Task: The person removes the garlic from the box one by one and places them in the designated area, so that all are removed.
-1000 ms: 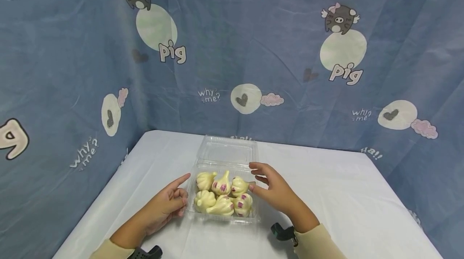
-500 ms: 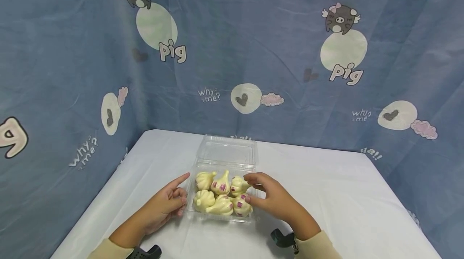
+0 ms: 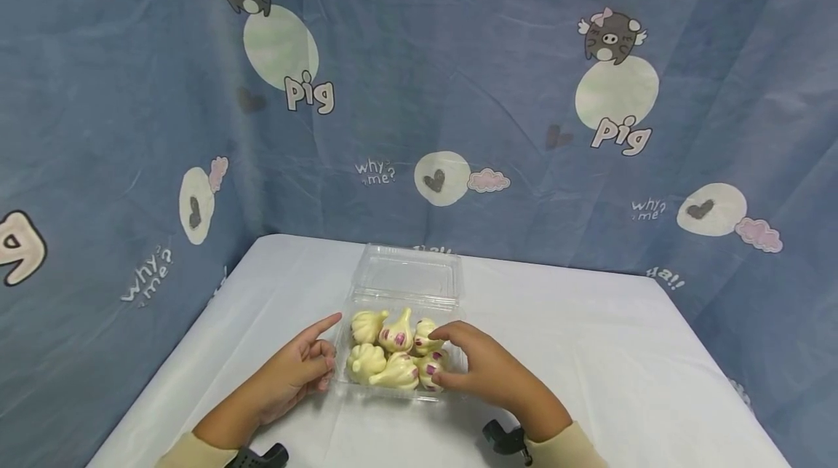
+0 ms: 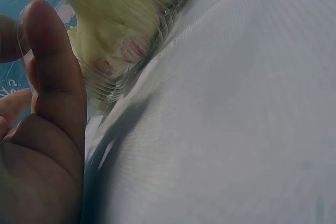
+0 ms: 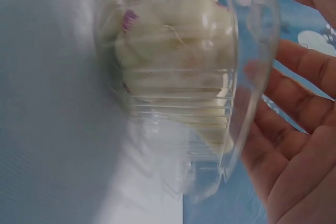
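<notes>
In the head view, garlic bulbs [image 3: 396, 338], pale yellow with purple patches, fill the base of a clear plastic clamshell box [image 3: 345, 382]. Its lid [image 3: 407, 275] lies folded back behind it. My left hand [image 3: 300, 364] is at the box's left edge, index finger extended and the others loosely bent; its thumb [image 4: 55, 61] stands against the clear wall in the left wrist view. Over the box's right side, my right hand [image 3: 487, 370] has thumb and fingers spread above the front right bulb [image 3: 430, 368]. Whether it touches that bulb is hidden.
A white cloth-covered table [image 3: 589, 351] carries the box near its middle. Blue fabric [image 3: 497, 75] printed with pigs hangs behind and at the left. Dark wrist devices [image 3: 504, 439] sit below both hands.
My right hand has come down and left, from the box's back right to over the right-hand bulbs. The left hand stays at the box's left edge. Box and bulbs look unmoved.
</notes>
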A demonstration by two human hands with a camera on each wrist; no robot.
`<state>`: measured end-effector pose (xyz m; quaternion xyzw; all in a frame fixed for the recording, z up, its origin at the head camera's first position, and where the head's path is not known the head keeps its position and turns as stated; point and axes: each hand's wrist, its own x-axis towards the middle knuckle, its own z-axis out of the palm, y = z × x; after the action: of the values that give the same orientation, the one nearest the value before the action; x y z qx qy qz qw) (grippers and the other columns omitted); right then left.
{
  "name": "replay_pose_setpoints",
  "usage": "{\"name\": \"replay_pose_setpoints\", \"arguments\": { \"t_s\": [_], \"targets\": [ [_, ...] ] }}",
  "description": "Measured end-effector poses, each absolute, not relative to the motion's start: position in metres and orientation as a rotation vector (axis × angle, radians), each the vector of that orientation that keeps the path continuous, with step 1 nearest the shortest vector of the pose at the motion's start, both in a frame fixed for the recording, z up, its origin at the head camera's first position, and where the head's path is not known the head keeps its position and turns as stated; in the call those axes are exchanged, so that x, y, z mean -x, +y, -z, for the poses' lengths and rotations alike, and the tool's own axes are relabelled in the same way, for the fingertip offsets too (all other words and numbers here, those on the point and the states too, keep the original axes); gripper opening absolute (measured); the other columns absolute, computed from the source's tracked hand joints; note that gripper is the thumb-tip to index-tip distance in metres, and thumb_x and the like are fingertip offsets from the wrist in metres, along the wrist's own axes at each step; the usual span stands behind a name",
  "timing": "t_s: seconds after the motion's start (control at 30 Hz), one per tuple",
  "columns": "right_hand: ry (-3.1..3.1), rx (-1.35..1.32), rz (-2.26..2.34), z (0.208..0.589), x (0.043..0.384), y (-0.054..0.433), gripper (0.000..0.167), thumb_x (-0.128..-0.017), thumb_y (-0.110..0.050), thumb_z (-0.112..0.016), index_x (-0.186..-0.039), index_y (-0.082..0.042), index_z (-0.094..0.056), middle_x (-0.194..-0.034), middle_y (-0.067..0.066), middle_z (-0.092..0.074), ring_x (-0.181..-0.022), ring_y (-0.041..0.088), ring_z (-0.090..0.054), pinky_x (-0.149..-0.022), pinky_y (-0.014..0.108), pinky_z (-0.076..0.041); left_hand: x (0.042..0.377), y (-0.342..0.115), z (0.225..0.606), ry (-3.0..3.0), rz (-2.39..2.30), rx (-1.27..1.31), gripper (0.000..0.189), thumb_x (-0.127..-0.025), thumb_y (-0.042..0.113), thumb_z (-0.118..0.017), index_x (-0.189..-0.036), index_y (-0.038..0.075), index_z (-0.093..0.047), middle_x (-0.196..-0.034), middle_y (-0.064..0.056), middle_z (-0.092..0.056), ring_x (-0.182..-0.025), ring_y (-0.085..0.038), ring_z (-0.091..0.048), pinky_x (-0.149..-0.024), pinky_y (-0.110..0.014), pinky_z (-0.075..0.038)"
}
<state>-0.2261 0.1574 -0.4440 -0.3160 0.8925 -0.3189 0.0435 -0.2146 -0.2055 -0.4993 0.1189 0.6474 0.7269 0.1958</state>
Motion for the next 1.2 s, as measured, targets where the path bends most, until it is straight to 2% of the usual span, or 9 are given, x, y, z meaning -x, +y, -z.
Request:
{"name": "replay_pose_setpoints", "arguments": {
  "t_s": [0.63,0.9,1.2],
  "targets": [
    [2.807,1.039,0.741,0.452,0.223,0.149,0.051,-0.093,-0.037,-0.080,-0.138,-0.019,-0.065,-0.135,-0.009,-0.065,-0.131,0.014,-0.059,-0.113,0.041,-0.049,0.212,-0.203,0.499,1.844,-2.011,-0.291,0.085,-0.101,-0.003,-0.056,-0.169,0.018,-0.010,-0.095,0.000,-0.053,-0.074,-0.009,-0.054,-0.066,-0.023,-0.054],
    [2.824,1.036,0.708,0.449,0.224,0.147,0.049,-0.091,-0.036,-0.082,-0.133,-0.016,-0.067,-0.129,-0.007,-0.066,-0.124,0.014,-0.062,-0.108,0.041,-0.051,0.214,-0.202,0.498,1.830,-2.017,-0.300,0.085,-0.101,-0.003,-0.056,-0.169,0.019,-0.010,-0.095,0.001,-0.053,-0.075,-0.009,-0.055,-0.066,-0.022,-0.054],
    [2.845,1.022,0.581,0.448,0.227,0.143,0.041,-0.091,-0.037,-0.083,-0.126,-0.020,-0.071,-0.123,-0.012,-0.067,-0.122,0.012,-0.062,-0.107,0.038,-0.052,0.213,-0.202,0.495,1.825,-2.022,-0.301,0.084,-0.102,-0.003,-0.055,-0.169,0.018,-0.009,-0.096,0.001,-0.052,-0.078,-0.008,-0.055,-0.067,-0.021,-0.054]
  ]
}}
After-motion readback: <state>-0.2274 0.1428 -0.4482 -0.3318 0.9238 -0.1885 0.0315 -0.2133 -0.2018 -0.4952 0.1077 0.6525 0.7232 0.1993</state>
